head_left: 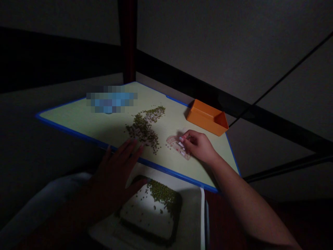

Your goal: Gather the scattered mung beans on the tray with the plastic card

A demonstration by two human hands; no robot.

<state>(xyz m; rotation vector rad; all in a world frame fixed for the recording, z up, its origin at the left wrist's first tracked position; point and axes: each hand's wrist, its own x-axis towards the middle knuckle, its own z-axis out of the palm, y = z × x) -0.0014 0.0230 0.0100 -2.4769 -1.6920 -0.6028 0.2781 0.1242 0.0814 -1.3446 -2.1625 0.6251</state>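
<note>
A pale green board with a blue rim lies in front of me. A pile of small green and dark beans is spread across its middle. My left hand lies flat with fingers stretched out at the near edge of the board, fingertips beside the beans. My right hand rests on the board with its fingers curled and pinched at a small patch of pinkish beans. What the fingers hold is too small to make out.
An orange rectangular box stands at the board's far right corner. A white tray below the board's near edge holds a dish with a heap of green beans. The surroundings are dark.
</note>
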